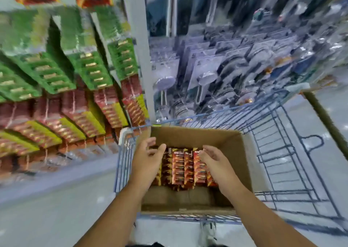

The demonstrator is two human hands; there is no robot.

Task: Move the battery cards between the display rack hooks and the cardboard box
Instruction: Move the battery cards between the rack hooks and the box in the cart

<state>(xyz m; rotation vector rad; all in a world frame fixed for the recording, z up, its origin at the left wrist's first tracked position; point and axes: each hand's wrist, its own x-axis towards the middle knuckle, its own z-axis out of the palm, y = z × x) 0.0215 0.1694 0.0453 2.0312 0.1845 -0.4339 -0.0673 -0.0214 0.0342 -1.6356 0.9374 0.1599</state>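
I see the cardboard box (197, 135) sitting open-topped in the left part of a blue wire shopping cart (282, 152), its left wall close against the cart's side and its near wall by the cart's near rail; to the right of the box the cart's wire bottom is open, and the box's near half shows bare cardboard floor. The cart stands on a pale grey shop floor (47, 209), with an aisle strip running along its left side. Left of that, the display rack (62, 81) carries hanging rows of green cards above and red-and-yellow cards below, all smeared by motion blur; beyond a grey upright post (140, 49) another rack section holds greyish packs I cannot make out. The battery cards (183, 168) in the box stand packed in rows across its far half, red and orange. My left hand (148, 158) hangs over the left end of the rows, fingers loosely curved and spread, holding nothing. My right hand (216, 160) is over the right end, fingers relaxed and slightly bent, also holding nothing. Whether either hand touches the cards I cannot tell.
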